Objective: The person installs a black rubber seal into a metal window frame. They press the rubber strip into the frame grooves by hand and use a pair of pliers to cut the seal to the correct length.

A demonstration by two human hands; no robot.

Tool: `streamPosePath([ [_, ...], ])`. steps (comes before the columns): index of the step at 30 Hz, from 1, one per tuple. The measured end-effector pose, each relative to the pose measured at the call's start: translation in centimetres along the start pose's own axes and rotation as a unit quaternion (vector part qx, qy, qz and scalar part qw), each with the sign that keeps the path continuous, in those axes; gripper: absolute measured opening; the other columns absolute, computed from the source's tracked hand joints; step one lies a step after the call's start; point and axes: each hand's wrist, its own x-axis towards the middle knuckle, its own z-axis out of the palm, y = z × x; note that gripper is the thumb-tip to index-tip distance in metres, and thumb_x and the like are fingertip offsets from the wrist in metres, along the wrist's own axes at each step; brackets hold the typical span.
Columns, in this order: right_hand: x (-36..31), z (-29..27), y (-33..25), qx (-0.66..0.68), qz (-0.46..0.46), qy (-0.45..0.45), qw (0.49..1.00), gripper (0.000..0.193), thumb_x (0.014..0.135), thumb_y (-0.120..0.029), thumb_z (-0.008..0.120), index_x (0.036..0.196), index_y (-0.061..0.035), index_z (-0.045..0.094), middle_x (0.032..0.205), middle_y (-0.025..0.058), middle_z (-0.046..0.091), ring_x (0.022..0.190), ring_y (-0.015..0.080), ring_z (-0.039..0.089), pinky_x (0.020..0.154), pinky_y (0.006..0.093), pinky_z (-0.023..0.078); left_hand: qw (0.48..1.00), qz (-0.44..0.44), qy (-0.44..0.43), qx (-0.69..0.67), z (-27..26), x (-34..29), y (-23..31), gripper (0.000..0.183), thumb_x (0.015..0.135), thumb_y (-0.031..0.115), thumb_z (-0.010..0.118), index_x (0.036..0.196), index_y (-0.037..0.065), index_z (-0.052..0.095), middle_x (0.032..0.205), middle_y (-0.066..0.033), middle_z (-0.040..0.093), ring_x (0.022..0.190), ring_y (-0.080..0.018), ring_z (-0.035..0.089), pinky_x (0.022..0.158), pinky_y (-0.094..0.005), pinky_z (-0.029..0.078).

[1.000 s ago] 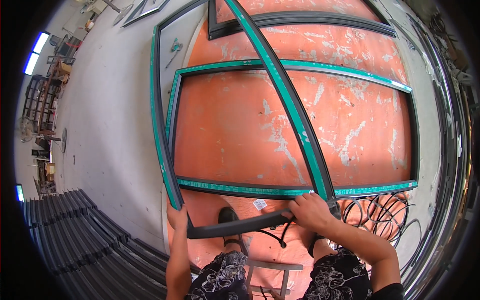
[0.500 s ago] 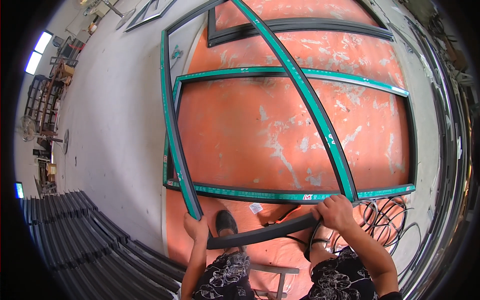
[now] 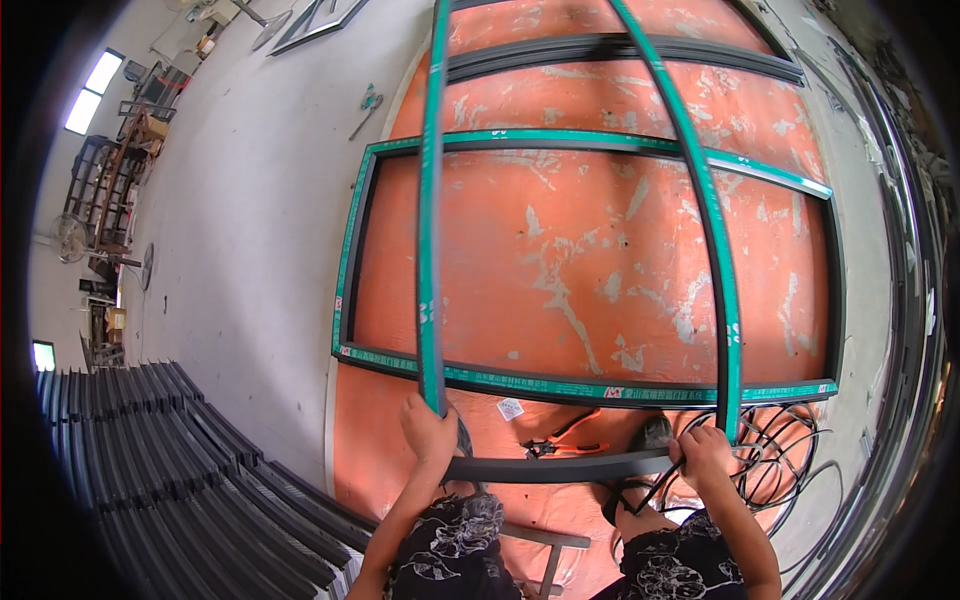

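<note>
Between my hands is the near end of a long dark frame (image 3: 560,469) whose side bars carry green film; its far end runs out of the picture. My left hand (image 3: 428,430) is closed round the near left corner, and my right hand (image 3: 703,455) grips the near right corner. Under it, a second green-and-dark rectangular frame (image 3: 390,362) lies flat on the orange sheet (image 3: 480,270). The held frame crosses above it. Pliers with orange handles (image 3: 567,440) lie on the sheet just beyond the held near bar.
Stacked dark profiles (image 3: 180,470) fill the lower left. Black cable (image 3: 790,470) lies coiled by my right hand. A small stool (image 3: 545,540) stands between my legs. Another dark frame (image 3: 620,55) lies at the far end, and long profiles (image 3: 900,260) line the right side.
Both hands have moved right with the frame, which has swung from slanting left to nearly straight ahead. My right foot has stepped forward, and the pliers show more fully.
</note>
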Motion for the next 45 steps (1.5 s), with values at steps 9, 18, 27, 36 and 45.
streamPosePath([
  [9,0.8,-0.9,0.1,0.022,0.095,-0.005,0.995,0.013,0.077,-0.011,0.061,0.068,-0.0073,0.052,0.067,0.0124,0.053,0.062,0.0344,0.053,0.054,0.0441,0.041,0.988,0.151,-0.027,-0.008,2.5,10.3,9.6,0.057,0.068,0.016,0.071,0.114,-0.007,0.047,0.112,-0.0292,0.051,0.106,-0.0435,0.049,0.092,-0.046,0.04],
  [18,14.3,3.6,-15.1,0.413,0.024,-0.138,0.9,0.024,0.074,-0.009,0.059,0.097,-0.0026,0.053,0.091,0.016,0.056,0.085,0.0381,0.056,0.071,0.0473,0.045,0.967,0.236,0.092,0.036,-3.2,22.5,10.4,0.051,0.078,0.022,0.067,0.118,-0.003,0.049,0.113,-0.0246,0.052,0.106,-0.0397,0.051,0.088,-0.0455,0.042],
  [27,10.6,0.4,-16.3,0.331,-0.035,-0.209,0.919,0.028,0.078,-0.007,0.056,0.106,-0.0083,0.056,0.09,0.0122,0.057,0.076,0.0324,0.059,0.062,0.0416,0.049,0.981,0.044,-0.052,-0.179,1.9,12.3,-5.0,0.037,0.094,0.026,0.047,0.113,-0.006,0.054,0.102,-0.0183,0.062,0.092,-0.0294,0.061,0.082,-0.0371,0.047],
  [36,8.0,2.4,-13.7,0.265,-0.057,-0.32,0.908,0.024,0.079,-0.004,0.056,0.102,-0.0037,0.061,0.089,0.0149,0.061,0.078,0.0342,0.06,0.067,0.0396,0.048,0.72,-0.272,-0.183,-0.611,3.8,16.7,-3.0,0.033,0.096,0.027,0.046,0.11,-0.001,0.054,0.092,-0.0082,0.063,0.08,-0.0184,0.062,0.07,-0.0315,0.051],
  [45,7.8,2.3,-13.2,0.451,0.033,-0.312,0.836,0.025,0.084,-0.009,0.057,0.108,-0.0013,0.057,0.077,0.0161,0.062,0.073,0.0277,0.063,0.064,0.0353,0.048,0.742,-0.253,-0.134,-0.607,4.9,19.5,-0.8,0.032,0.094,0.023,0.049,0.109,-0.005,0.055,0.088,-0.0081,0.064,0.07,-0.0177,0.063,0.064,-0.0291,0.053],
])
